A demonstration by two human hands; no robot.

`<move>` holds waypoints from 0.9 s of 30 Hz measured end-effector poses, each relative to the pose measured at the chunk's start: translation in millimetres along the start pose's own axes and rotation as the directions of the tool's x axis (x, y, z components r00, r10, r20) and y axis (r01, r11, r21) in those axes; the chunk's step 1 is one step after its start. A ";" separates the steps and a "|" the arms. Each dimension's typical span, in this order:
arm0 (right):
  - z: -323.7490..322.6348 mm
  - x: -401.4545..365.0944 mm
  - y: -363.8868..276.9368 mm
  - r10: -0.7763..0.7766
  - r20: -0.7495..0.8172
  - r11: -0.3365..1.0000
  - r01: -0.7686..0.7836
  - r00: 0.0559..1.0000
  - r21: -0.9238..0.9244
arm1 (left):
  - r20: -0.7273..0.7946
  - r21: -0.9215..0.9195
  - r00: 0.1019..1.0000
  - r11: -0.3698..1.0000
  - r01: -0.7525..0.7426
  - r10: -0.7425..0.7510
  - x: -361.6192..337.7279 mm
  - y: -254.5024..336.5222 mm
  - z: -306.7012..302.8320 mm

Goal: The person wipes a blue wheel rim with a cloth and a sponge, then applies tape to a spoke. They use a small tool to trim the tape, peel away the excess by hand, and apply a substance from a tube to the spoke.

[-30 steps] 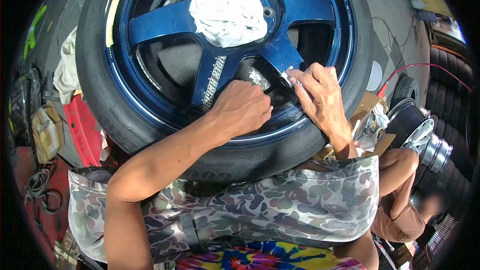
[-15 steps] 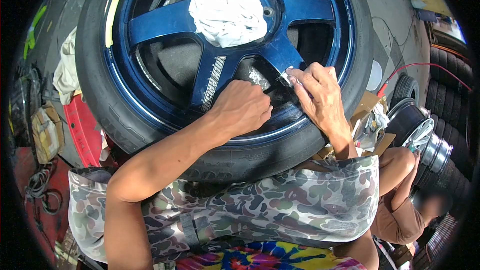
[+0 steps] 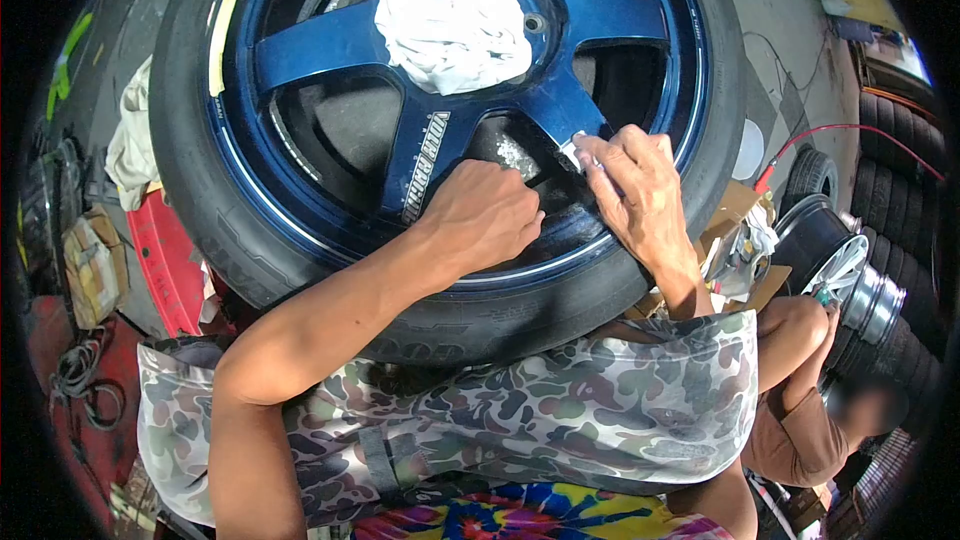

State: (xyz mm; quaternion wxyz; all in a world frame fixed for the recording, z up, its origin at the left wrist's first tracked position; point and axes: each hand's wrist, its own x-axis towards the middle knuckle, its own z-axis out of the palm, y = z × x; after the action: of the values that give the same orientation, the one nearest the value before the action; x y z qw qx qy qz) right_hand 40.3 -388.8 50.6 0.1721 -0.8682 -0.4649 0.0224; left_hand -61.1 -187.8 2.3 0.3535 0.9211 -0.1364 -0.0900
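Observation:
A blue spoked car wheel (image 3: 615,15) with a black tyre (image 3: 190,175) lies flat before me. My right hand (image 3: 638,195) is closed in a pinch on a small white piece (image 3: 572,153), pressed to the edge of the lower right spoke. What the piece is made of I cannot make out. My left hand (image 3: 487,215) is curled closed over the gap between the two lower spokes; its fingertips and anything in them are hidden. Beside it, silver lettering (image 3: 427,168) runs along the lower left spoke. A bunched white cloth (image 3: 455,35) covers part of the hub.
Yellow tape (image 3: 232,25) lies along the rim's upper left. At right are a cardboard box (image 3: 735,225), silver wheels (image 3: 870,300), stacked tyres (image 3: 895,165) and a red cable (image 3: 850,130). Another person (image 3: 800,430) crouches at lower right. A red panel (image 3: 165,255) stands at left.
Almost nothing differs. My right hand, still pinching the white piece, has shifted very slightly at the spoke's edge; my left hand stays in place.

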 end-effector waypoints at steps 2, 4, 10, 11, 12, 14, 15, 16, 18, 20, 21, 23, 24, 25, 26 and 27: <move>4.1 1.1 -4.6 -0.033 -0.026 0.998 0.034 0.999 0.052 | 0.008 0.004 1.000 1.000 0.005 -0.005 0.3 0.0 -0.2; 4.7 1.3 -2.2 -0.060 -0.065 0.995 0.065 0.996 0.077 | 0.002 -0.004 1.000 1.000 -0.009 0.009 0.0 -0.4 -0.3; 4.4 1.6 -3.3 -0.041 -0.057 0.997 0.044 0.998 0.056 | 0.006 0.016 1.000 1.000 0.001 -0.001 -0.1 0.2 -0.5; 4.8 2.0 -4.2 -0.074 -0.059 0.994 0.078 0.996 0.082 | 0.006 0.016 1.000 1.000 0.001 -0.001 0.1 0.1 -0.3; 2.7 0.7 -1.8 -0.035 -0.039 0.998 0.036 0.999 0.045 | 0.005 0.014 1.000 1.000 0.000 0.000 0.0 0.1 -0.2; 1.6 -0.7 0.4 0.004 -0.020 1.000 -0.004 1.000 0.015 | 0.004 0.011 1.000 1.000 0.000 0.000 -0.1 0.0 -0.3; 2.8 -0.7 0.0 0.003 -0.020 1.000 -0.003 1.000 0.022 | 0.011 0.002 1.000 1.000 0.005 -0.005 -0.1 0.0 -0.8; 3.8 -0.7 -1.2 0.004 -0.020 1.000 -0.003 1.000 0.022 | 0.017 -0.007 1.000 1.000 0.009 -0.009 -0.1 0.2 -1.1; 5.4 -0.4 -3.7 -0.064 -0.032 0.993 0.067 0.997 0.101 | 0.017 -0.009 1.000 1.000 0.006 -0.006 0.4 0.4 -1.5; 2.5 0.0 -2.0 -0.029 -0.029 0.998 0.030 0.999 0.055 | 0.017 -0.011 1.000 1.000 0.004 -0.004 -0.3 0.2 -1.8; 1.4 0.4 -1.1 0.008 -0.027 1.000 -0.008 1.000 0.008 | 0.019 -0.006 1.000 1.000 0.005 -0.005 -0.3 0.2 -1.7; 4.6 2.0 -4.1 0.007 -0.076 1.000 -0.005 0.997 0.019 | 0.021 0.000 1.000 1.000 0.005 -0.005 0.1 0.2 -1.6; 5.0 1.4 -5.3 -0.020 -0.077 0.998 0.025 0.997 0.060 | 0.024 -0.001 1.000 1.000 0.007 -0.007 0.3 0.2 -1.4; 5.1 1.0 -5.9 -0.047 -0.078 0.993 0.055 0.996 0.102 | 0.028 -0.002 1.000 1.000 0.008 -0.008 0.4 0.1 -1.1; 0.5 2.6 -5.3 -0.034 -0.059 0.997 0.038 0.998 0.073 | 0.027 -0.002 1.000 1.000 0.009 -0.009 0.2 0.0 -1.1; 0.5 2.5 -4.5 -0.034 -0.059 0.997 0.038 0.998 0.073 | 0.017 0.000 1.000 1.000 0.003 -0.003 -0.1 -0.1 -1.0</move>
State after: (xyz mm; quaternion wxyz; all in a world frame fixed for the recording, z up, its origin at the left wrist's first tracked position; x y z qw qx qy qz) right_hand 38.1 -384.3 51.8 0.2181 -0.8530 -0.4740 0.0116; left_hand -60.9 -187.0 2.9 0.3524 0.9204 -0.1381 -0.0984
